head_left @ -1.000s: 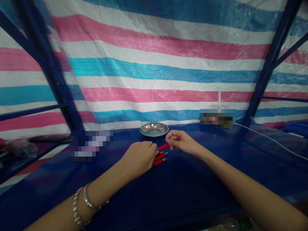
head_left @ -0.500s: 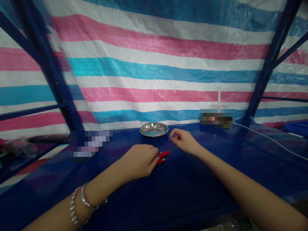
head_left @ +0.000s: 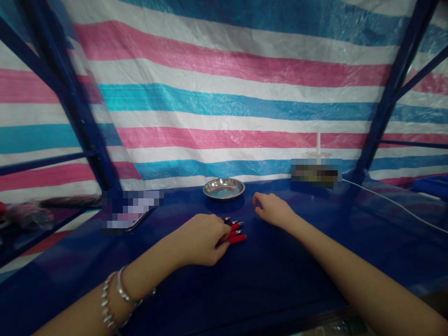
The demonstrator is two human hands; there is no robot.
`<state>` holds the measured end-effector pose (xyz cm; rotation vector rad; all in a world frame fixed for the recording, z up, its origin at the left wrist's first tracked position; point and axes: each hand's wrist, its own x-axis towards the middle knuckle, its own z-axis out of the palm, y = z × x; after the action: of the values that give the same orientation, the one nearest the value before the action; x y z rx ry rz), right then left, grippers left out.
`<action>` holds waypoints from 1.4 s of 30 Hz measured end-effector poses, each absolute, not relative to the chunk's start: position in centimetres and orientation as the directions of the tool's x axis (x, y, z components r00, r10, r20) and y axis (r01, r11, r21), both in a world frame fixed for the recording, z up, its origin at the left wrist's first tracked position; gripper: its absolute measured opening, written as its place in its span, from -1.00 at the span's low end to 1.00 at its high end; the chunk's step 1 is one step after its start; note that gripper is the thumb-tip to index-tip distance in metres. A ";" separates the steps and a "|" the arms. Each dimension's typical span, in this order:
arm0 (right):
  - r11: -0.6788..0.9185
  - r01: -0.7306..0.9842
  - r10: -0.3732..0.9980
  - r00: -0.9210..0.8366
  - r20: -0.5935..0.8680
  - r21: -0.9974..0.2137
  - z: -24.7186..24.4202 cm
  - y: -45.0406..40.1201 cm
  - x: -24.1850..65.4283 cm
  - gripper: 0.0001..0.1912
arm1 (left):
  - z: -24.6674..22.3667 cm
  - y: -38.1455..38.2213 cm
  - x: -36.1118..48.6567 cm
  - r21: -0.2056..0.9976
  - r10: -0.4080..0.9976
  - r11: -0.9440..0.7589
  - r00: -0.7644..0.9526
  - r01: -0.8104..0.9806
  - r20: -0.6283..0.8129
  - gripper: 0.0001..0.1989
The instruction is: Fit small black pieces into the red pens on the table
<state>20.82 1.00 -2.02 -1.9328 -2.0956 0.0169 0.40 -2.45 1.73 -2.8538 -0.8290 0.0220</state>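
Striped pink, white and blue tarpaulin [head_left: 224, 93] hangs behind a dark blue bench [head_left: 266, 275] framed by blue metal posts, with a small steel dish [head_left: 224, 188] standing near the back edge and a white cable [head_left: 392, 201] trailing off to the right. Near the middle of the bench the left hand [head_left: 199, 239], bracelets on its wrist, is curled over a small bunch of red pens [head_left: 235, 232] lying side by side, fingertips on them. Just beside them, to the right and not touching, the right hand [head_left: 275, 211] rests loosely curled on the bench, holding nothing.
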 end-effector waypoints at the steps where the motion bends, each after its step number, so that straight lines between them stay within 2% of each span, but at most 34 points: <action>1: 0.095 0.977 0.979 -0.058 0.193 -0.189 -2.0 1.0 20.8 -0.77 | 1.7 -2.4 0.4 -0.166 0.538 -0.829 0.843 0.534 0.025 -0.90; 12: 0.095 0.986 0.989 -0.078 0.128 -0.135 -2.6 1.2 21.0 -0.74 | 1.8 -2.5 0.3 -0.155 0.539 -0.831 0.842 0.534 0.015 -0.90; 30: 0.125 0.979 0.987 -0.106 0.119 -0.160 -2.6 1.2 21.0 -0.75 | 2.0 -2.2 0.1 -0.212 0.606 -0.776 0.795 0.595 0.015 -0.94; 35: 0.124 0.979 0.987 -0.104 0.123 -0.163 -2.5 1.1 20.9 -0.75 | 2.0 -1.9 -0.1 -0.200 0.603 -0.776 0.796 0.599 0.043 -0.93; 42: 0.135 0.976 0.986 -0.115 0.120 -0.169 -2.5 1.1 21.0 -0.77 | 2.3 -1.9 -0.1 -0.197 0.668 -0.726 0.744 0.659 0.026 -0.98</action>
<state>20.97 1.08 -2.48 -1.9416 -2.2047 0.0708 -0.14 -1.87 2.28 -2.7494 -1.0580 0.0692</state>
